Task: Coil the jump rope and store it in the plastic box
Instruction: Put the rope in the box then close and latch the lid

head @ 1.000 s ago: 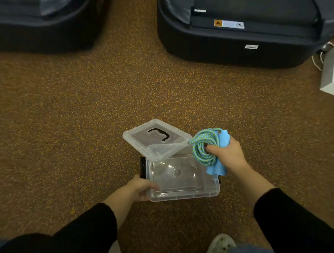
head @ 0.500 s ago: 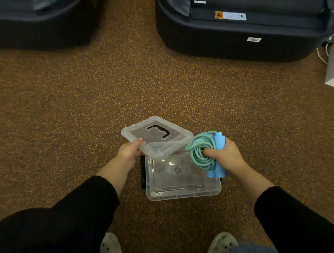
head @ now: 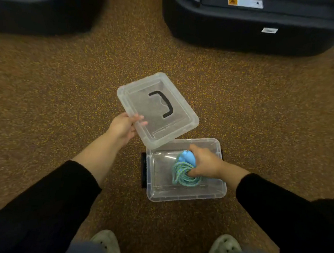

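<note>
Right hand [head: 207, 165] hides most blue rope handles [head: 188, 158].

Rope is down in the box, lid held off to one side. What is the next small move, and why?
Probably open the grip of the right hand and lift it out empty. The coiled jump rope sits inside the plastic box, apparently on its floor, and the left hand holds the lid off toward the far left, so the way up looks free.

Jump rope [head: 185, 174]: teal speckled cord, coiled in a bundle, blue handles [head: 187, 158] at its 12 o'clock; inside the box, toward its 3 o'clock side.
Plastic box [head: 184, 197]: clear, rectangular, open, upright on the floor.
Lid [head: 157, 109]: clear, black handle, off, tilted, at the box's 11 o'clock.
</note>
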Motion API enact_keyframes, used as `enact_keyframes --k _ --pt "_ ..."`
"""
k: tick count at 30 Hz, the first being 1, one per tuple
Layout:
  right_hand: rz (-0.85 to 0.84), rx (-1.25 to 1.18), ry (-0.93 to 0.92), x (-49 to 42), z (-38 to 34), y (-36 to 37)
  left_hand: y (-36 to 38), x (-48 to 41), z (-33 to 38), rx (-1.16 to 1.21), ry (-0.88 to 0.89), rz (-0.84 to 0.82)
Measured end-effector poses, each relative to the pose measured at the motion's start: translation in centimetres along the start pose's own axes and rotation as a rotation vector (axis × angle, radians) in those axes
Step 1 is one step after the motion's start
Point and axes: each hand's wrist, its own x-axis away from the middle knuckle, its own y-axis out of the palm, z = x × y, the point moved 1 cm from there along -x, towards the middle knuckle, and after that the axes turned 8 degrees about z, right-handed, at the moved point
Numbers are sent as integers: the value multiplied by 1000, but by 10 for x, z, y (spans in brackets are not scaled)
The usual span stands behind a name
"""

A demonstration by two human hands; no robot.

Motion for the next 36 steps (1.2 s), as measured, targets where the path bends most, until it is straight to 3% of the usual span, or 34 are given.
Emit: enact_keyframes --k 5,12,17,29,36 --pt "-131 202 -144 -28 6 29 -4 3 16 -241 108 -93" --pt "-214 262 -154 -55 23 55 -17 -10 33 -421 184 -161" --pt "-148 250 -147 -68 29 71 -28 -14 53 -514 228 -217" --pt "-26 603 -360 -67 28 78 -27 -14 74 -808 333 -335" --pt "-24 393 -323 -53 25 70 -19 -9 69 -815 296 -365"
